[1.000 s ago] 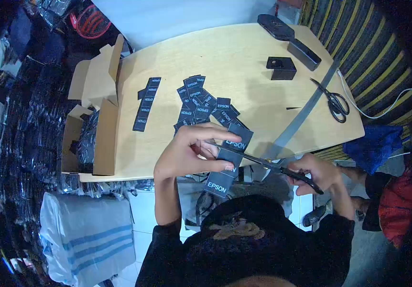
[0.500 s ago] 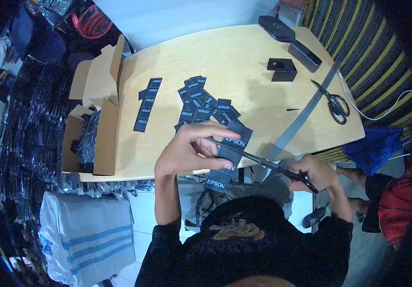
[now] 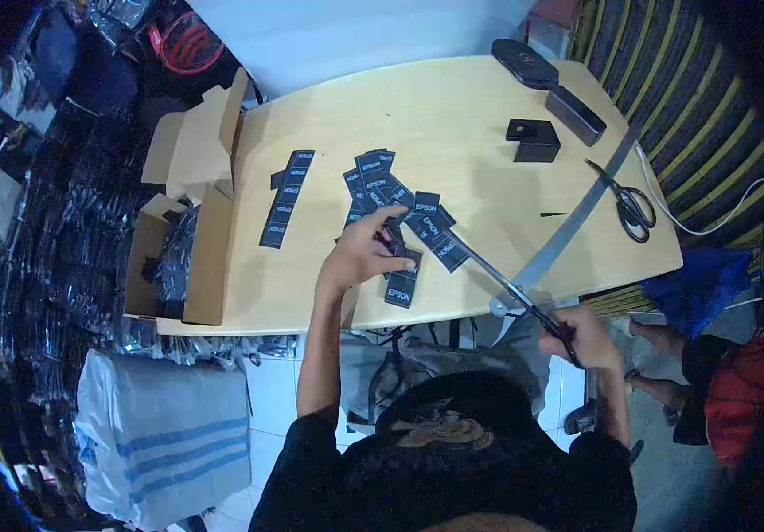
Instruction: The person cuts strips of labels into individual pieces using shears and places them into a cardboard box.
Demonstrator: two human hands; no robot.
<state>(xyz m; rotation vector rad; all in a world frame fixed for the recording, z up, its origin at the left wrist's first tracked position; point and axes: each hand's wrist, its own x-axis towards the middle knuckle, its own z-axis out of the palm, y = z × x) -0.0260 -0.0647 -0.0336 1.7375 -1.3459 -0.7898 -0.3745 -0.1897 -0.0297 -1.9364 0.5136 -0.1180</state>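
Observation:
My left hand (image 3: 362,254) is over a pile of black EPSON labels (image 3: 373,182), index finger stretched out. Its thumb presses on a short black EPSON label strip (image 3: 400,291); the other fingers are partly hidden. In my right hand (image 3: 584,339) is a pair of long black-handled scissors (image 3: 513,291), pointing up and left. Their blades look almost closed, with the tips near the left index finger and the pile. Another label strip (image 3: 440,241) lies along the pile's right side, beside the blades.
A long label strip (image 3: 287,199) lies to the left, near an open cardboard box (image 3: 207,257). On the right are a long grey strip like a ruler (image 3: 568,233), spare scissors (image 3: 627,206), a black holder (image 3: 537,144) and a black case (image 3: 577,115). Another person's leg (image 3: 657,332) shows at right.
My left hand has moved down-left relative to the blades, towards the pile, with the label strip. The scissors no longer cross that strip. My right hand has shifted slightly towards me.

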